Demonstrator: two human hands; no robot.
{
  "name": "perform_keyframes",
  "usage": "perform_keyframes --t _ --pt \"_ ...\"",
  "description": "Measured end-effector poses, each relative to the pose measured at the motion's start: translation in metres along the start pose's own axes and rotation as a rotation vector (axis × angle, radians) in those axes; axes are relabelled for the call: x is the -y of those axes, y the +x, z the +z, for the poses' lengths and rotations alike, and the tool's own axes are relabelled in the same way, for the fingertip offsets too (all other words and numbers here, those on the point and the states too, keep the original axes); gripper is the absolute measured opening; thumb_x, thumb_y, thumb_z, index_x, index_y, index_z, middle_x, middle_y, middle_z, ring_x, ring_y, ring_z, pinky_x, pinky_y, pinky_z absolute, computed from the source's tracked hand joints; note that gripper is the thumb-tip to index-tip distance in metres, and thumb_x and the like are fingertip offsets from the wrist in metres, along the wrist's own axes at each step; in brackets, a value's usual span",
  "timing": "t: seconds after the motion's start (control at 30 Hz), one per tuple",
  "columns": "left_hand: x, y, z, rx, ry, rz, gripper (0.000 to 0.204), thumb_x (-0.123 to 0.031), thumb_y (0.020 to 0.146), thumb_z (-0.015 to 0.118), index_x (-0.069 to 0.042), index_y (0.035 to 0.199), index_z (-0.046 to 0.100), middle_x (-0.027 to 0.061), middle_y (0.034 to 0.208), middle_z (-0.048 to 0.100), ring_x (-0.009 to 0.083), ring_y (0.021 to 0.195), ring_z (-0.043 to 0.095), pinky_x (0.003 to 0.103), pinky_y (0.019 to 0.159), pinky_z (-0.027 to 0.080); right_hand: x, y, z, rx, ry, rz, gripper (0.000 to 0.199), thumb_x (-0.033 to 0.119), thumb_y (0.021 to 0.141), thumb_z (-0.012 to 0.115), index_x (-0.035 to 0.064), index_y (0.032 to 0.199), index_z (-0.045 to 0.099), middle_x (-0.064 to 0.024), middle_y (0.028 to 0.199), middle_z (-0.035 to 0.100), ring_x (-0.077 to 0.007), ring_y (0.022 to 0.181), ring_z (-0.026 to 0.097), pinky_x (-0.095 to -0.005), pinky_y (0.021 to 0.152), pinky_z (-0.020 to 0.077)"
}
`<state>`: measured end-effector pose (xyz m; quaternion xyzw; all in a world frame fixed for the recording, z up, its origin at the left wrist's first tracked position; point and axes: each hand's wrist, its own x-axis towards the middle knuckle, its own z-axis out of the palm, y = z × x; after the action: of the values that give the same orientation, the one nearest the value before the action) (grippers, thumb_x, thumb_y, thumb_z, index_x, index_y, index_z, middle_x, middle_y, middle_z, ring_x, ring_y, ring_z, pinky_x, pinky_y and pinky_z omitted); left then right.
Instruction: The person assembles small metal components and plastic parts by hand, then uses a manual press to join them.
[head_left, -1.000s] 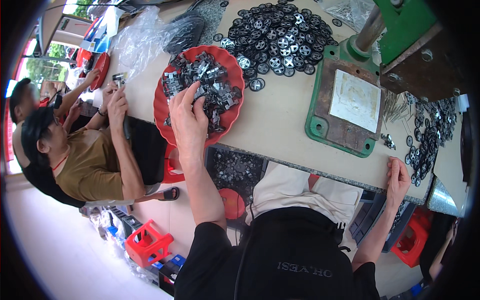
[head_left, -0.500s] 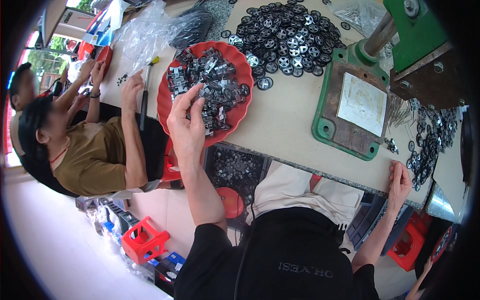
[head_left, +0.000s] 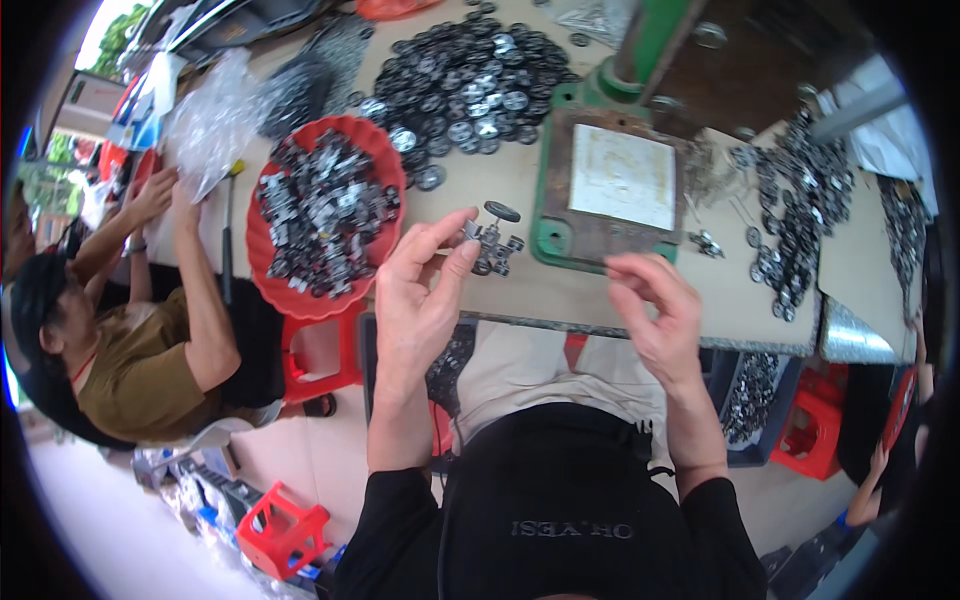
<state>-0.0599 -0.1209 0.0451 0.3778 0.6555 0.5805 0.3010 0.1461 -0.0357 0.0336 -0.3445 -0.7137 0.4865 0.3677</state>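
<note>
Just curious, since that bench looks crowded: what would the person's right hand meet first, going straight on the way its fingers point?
The right hand would probably meet the green press base just ahead; the hand's height is hard to judge, so it might pass above.

Pale tabletop (head_left: 545,297); red bowl (head_left: 382,160), filled; heaped dark wheels (head_left: 470,90); green press base (head_left: 548,205); clear plastic bag (head_left: 215,115)

The left forearm (head_left: 400,405) is being held upward, its hand bent slightly inward; in the left hand (head_left: 418,300), a pinch grip is being held between thumb (head_left: 455,272) and fingers (head_left: 438,233). The right forearm (head_left: 690,430) is being angled inward, and the right hand (head_left: 660,315) is being held apart from the left, fingers loosely curved.
</note>
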Motion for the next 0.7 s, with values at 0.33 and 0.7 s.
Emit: perform_keyframes --t 0.33,0.7 --pt "0.002 0.011 0.087 0.234 -0.379 -0.002 0.026 0.003 0.082 0.059 0.003 0.108 0.057 0.0028 0.092 0.053 0.0084 0.087 0.051 0.021 0.073 0.045 -0.01 0.029 -0.021 0.011 0.127 0.024 0.018 0.009 0.08 0.064 0.0012 0.096 0.063 -0.0026 0.077 0.06 -0.0049 0.053 0.047 -0.0203 0.046 0.0365" --pt "0.012 0.076 0.112 0.12 0.147 0.152 0.023 -0.007 0.073 0.069 0.002 0.094 0.066 0.0045 0.089 0.063 0.0088 0.076 0.056 0.023 0.071 0.044 -0.017 0.046 -0.071 -0.185 -0.228 -0.147 0.018 0.013 0.081 0.062 0.0021 0.095 0.063 -0.0065 0.079 0.061 -0.0134 0.059 0.054 -0.0242 0.053 0.0415"
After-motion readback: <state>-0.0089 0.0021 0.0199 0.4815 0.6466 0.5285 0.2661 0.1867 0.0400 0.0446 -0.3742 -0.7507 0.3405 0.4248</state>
